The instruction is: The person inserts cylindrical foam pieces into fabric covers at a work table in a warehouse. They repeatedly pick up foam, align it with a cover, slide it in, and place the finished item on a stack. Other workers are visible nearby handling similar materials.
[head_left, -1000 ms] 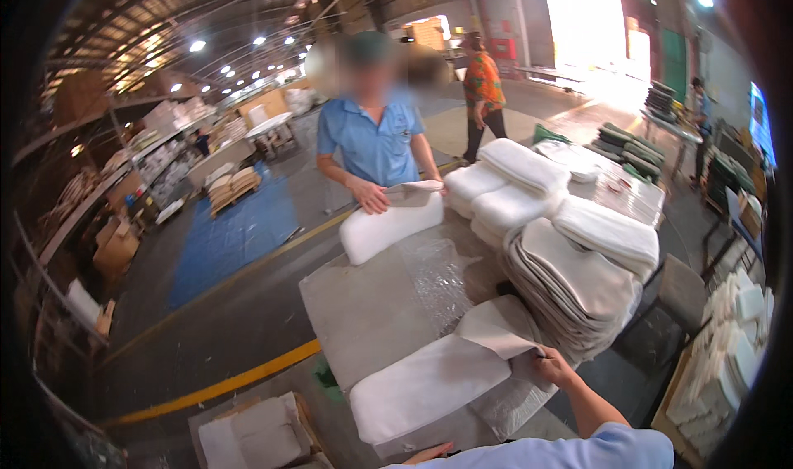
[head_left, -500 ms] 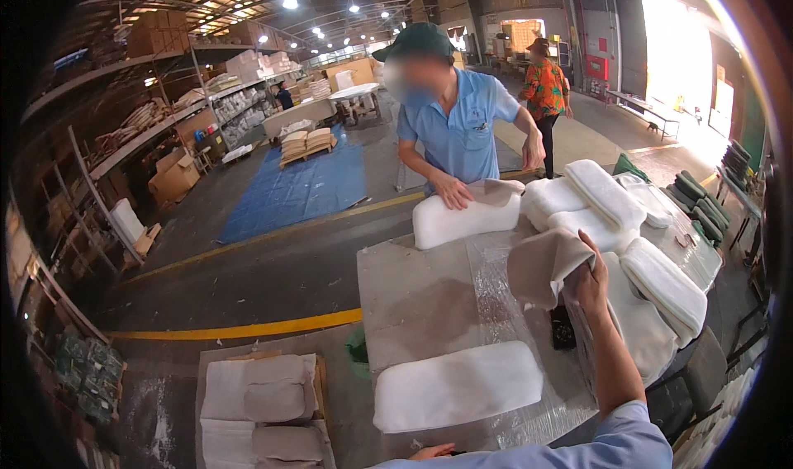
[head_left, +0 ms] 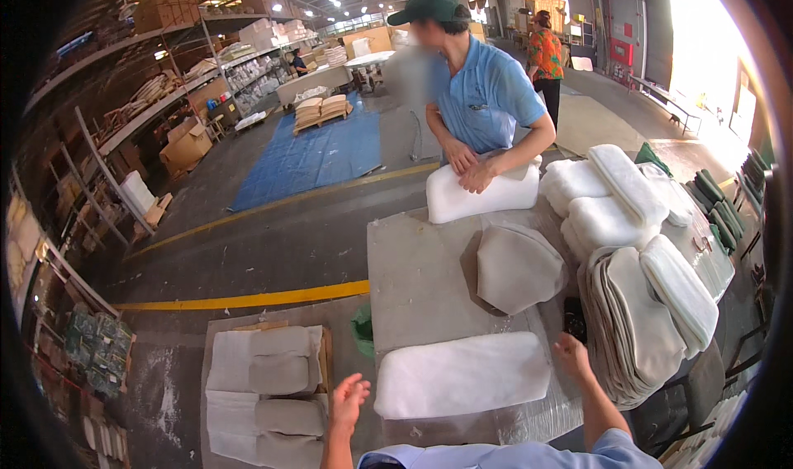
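A white padded cushion (head_left: 462,375) lies lengthwise on the table in front of me. My left hand (head_left: 350,398) is raised off the cushion's left end, empty, with its fingers apart. Beyond the cushion, a grey-beige fabric piece (head_left: 520,269) appears slightly raised over the tabletop, a dark shadow along its left side; no hand touches it. My right hand (head_left: 572,356) is just right of the cushion, fingers loosely bent and nothing visible in them. Close to it are a small black object (head_left: 576,319) and a stack of grey-beige fabric pieces (head_left: 632,312).
Across the table (head_left: 413,258), a co-worker (head_left: 487,81) presses both hands on another white cushion (head_left: 481,195). White cushions (head_left: 615,190) are piled at the right. Fabric-topped cushions (head_left: 285,362) lie on a low pallet at the left. Another person (head_left: 546,56) stands farther back.
My right hand has let go of the grey-beige fabric piece and drawn back toward me. My left hand has risen into view. The co-worker's hands have come together on their cushion.
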Action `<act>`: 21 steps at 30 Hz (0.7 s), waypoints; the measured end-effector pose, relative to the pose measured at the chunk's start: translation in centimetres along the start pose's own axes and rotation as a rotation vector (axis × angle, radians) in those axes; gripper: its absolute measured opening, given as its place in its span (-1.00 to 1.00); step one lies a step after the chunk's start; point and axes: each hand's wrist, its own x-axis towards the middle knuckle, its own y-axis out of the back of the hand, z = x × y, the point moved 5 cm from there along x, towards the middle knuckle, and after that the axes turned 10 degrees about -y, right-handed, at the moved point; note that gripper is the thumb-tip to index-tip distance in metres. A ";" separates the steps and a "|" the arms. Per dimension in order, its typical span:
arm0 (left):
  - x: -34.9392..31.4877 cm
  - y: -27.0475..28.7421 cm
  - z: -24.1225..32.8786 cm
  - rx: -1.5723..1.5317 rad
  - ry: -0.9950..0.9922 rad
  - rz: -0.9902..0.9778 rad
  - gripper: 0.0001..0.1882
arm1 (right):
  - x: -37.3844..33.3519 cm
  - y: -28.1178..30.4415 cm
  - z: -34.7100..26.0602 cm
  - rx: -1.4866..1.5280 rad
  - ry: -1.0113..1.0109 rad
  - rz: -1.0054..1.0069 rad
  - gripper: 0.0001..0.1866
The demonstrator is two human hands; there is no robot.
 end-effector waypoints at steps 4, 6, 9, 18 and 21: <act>4.3 0.9 -0.2 0.175 -0.059 0.170 -0.55 | -1.0 -3.9 3.1 0.172 -0.138 -0.031 -0.53; 5.3 -0.7 -1.9 0.194 0.025 0.110 -0.52 | -1.0 -4.4 4.7 0.175 -0.152 -0.075 -0.55; 5.3 -2.9 -4.7 -0.066 0.238 -0.068 -0.51 | -0.7 -5.1 4.7 0.356 -0.189 -0.135 -0.55; 5.0 -3.9 -7.2 -0.089 0.283 -0.060 -0.49 | -1.2 -5.1 3.4 0.255 -0.296 -0.161 -0.41; 4.9 -4.4 -6.8 -0.053 0.246 -0.086 -0.40 | -0.9 -5.7 2.6 0.236 -0.304 -0.219 -0.40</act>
